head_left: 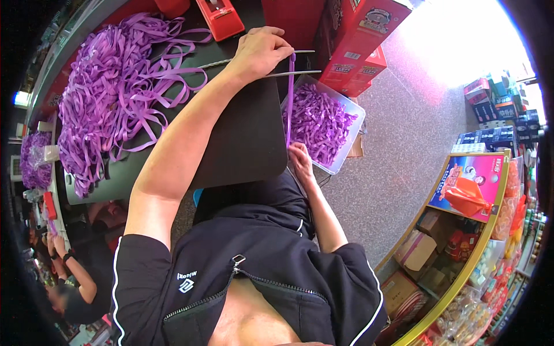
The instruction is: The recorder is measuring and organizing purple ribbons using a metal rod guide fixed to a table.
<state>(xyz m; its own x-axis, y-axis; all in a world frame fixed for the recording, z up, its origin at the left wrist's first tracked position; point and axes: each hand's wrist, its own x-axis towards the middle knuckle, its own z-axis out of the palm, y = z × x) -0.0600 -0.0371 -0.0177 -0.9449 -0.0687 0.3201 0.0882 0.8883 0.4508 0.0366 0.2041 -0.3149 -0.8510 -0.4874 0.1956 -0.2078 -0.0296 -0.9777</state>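
Note:
A purple ribbon strap (290,98) stretches down past the table's right edge. At its upper end, my left hand (262,53) pinches it between thumb and fingers, beside two thin metal rods (288,74) that stick out over the edge. Lower down, the closed fingers of my right hand (301,162) grip the same strap. Just right of it, a clear plastic bin (356,124) holds a heap of short purple strap pieces (320,124). On the dark table (242,138), a large tangled pile of purple straps (112,92) lies to the left.
A red tape dispenser (222,20) sits at the table's far side. Red cartons (360,34) stand beyond the bin. At right is a gold-framed display case (427,230) with packaged goods. Another person's arm (81,271) shows at far left, by more purple straps (36,158).

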